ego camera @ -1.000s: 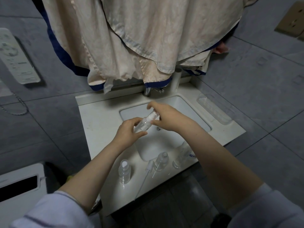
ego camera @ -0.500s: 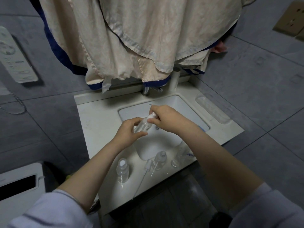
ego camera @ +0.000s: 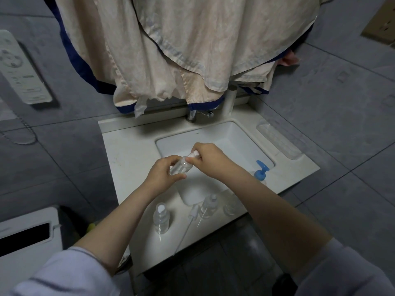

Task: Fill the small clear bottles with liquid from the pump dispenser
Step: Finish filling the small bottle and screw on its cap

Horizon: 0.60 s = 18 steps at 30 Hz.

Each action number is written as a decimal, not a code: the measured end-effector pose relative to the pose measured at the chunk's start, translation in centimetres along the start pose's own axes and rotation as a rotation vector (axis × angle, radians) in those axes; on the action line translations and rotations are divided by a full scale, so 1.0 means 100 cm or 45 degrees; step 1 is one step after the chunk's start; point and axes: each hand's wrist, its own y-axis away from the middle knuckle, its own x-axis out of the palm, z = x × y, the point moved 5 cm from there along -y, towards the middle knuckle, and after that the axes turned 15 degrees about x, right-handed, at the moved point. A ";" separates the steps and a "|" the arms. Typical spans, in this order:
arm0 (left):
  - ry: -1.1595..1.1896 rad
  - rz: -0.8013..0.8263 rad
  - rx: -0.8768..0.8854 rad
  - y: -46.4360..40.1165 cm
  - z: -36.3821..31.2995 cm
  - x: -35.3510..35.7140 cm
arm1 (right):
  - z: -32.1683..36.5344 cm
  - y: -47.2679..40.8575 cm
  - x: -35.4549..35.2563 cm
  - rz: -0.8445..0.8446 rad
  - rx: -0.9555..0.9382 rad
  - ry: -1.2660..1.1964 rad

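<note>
Over the basin, we hold one small clear bottle [ego camera: 180, 167] between our two hands, and the coming move turns on how it lies there. Our left hand [ego camera: 163, 175] wraps its fingers and thumb round the lower body of the bottle, from the near left. The bottle tilts, its long axis running from that hand up and away toward the right, so that the neck points straight into our right hand [ego camera: 210, 160]. There the fingertips pinch the white cap [ego camera: 194, 155] at the bottle's top end. We judge that we are twisting the cap on or off; the view does not tell us which. The right hand is the one that works the cap while the left steadies the body along the same line.

Nearer to us, on the front strip of the white desk [ego camera: 128, 159], stand the other pieces. A capped bottle [ego camera: 161, 218] stands upright at the left. Just right of it a loose spray top [ego camera: 194, 212] lies with its thin tube trailing toward the desk's front edge. Next comes a second upright bottle [ego camera: 209, 205] with another thin tube by its foot. Further right something clear sits partly hidden under our right forearm, and we cannot tell what it is.

At the far right, beyond that forearm, the blue pump dispenser [ego camera: 260, 170] stands by the basin's right rim, nearer the right hand than the left. We judge that the right hand would be the one to reach it.
</note>
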 end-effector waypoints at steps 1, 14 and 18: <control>0.019 0.007 -0.025 0.002 0.003 0.000 | -0.002 0.000 0.002 0.035 0.006 -0.023; 0.206 -0.124 -0.382 0.059 0.045 0.003 | -0.032 0.015 0.018 0.215 0.041 0.175; 0.230 -0.114 -0.419 0.066 0.047 0.003 | -0.032 0.019 0.024 0.242 0.042 0.182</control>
